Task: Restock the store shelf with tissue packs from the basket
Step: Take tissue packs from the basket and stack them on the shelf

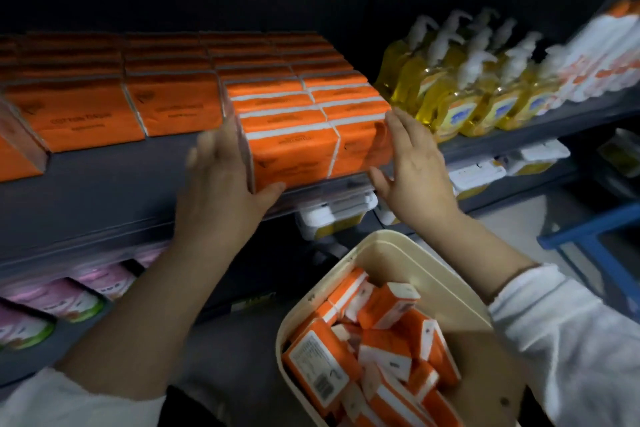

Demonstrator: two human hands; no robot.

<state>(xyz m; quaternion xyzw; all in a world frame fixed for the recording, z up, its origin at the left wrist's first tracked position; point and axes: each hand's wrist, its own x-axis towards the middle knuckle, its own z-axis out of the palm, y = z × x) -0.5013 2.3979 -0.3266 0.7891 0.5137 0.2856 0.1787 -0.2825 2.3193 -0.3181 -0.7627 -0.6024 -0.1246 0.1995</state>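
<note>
On the dim aisle's dark grey shelf (104,191), two side-by-side columns of orange tissue packs (298,149) lie crosswise at the front edge, directly between the left hand (221,184) and right hand (412,166), both pressing flat-fingered and gripping nothing, while the cream basket (381,243) below holds over ten more.
</note>
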